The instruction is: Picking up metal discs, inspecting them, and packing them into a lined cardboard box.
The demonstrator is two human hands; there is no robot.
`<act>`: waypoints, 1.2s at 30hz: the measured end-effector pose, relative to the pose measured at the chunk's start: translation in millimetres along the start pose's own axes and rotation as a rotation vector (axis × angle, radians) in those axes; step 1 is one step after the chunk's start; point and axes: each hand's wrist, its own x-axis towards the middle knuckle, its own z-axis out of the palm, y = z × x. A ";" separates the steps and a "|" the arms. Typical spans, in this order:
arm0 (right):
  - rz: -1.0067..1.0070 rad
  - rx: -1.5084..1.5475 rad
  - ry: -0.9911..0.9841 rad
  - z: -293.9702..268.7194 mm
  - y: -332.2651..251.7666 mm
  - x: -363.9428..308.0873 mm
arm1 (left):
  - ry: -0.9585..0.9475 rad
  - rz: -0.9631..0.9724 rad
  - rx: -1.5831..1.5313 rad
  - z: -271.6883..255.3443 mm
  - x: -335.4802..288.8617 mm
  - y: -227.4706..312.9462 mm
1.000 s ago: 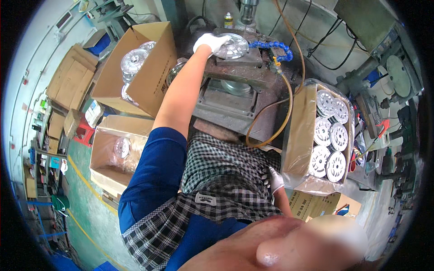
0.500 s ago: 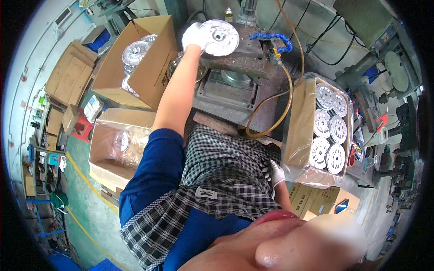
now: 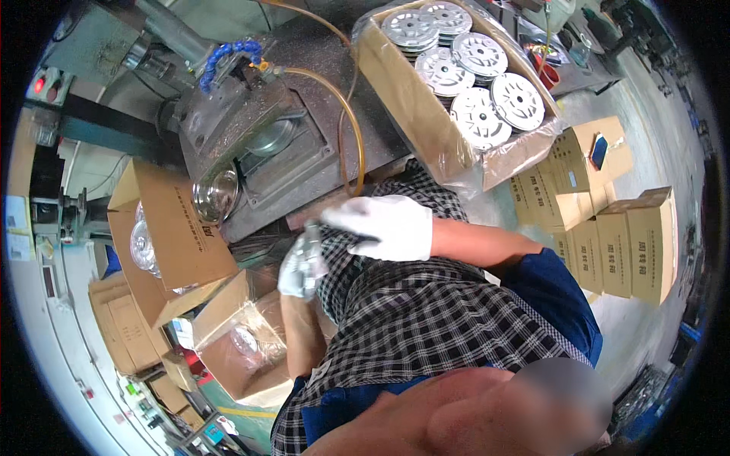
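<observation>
In front of my checked apron, my white-gloved left hand [image 3: 295, 272] grips a round silvery metal disc [image 3: 312, 254] by its side. The disc is tilted nearly edge-on and blurred by motion. My right hand [image 3: 391, 228], also in a white glove, reaches in from the right with its fingers stretched out toward the disc; whether the fingertips touch it I cannot tell. Beyond both hands stands the press [image 3: 251, 121], with a round metal piece [image 3: 271, 138] under its upper block. Stacks of patterned silvery discs [image 3: 479, 55] fill a plastic-lined carton [image 3: 414, 125] on the right.
A blue segmented coolant hose [image 3: 228, 53] and a yellowish tube [image 3: 346, 114] hang by the press. A shiny metal bowl [image 3: 217, 196] sits at its left corner. Open cartons [image 3: 179, 228] with discs stand on the left; closed cartons [image 3: 620, 254] are stacked on the right.
My left hand has come back from the press top to my waist with the disc. My right hand has risen from my side toward it. The view has turned to the right.
</observation>
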 end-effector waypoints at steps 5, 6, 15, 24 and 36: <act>-0.126 -0.052 0.036 -7.1 3.9 -9.8 | 0.338 -0.050 0.447 56.3 50.8 -47.3; -0.141 -0.011 0.060 -7.8 16.6 -17.8 | 0.441 -0.030 0.506 63.7 57.4 -53.0; 0.653 0.676 0.836 -138.6 170.1 -64.2 | 0.449 0.057 0.875 52.5 27.4 -19.8; 0.923 -0.588 0.473 -151.1 260.5 -21.7 | 0.783 0.331 0.716 20.2 -12.4 -20.9; 0.873 -0.761 0.541 -149.6 256.7 -16.9 | 1.163 0.592 0.657 -14.0 -74.1 -3.0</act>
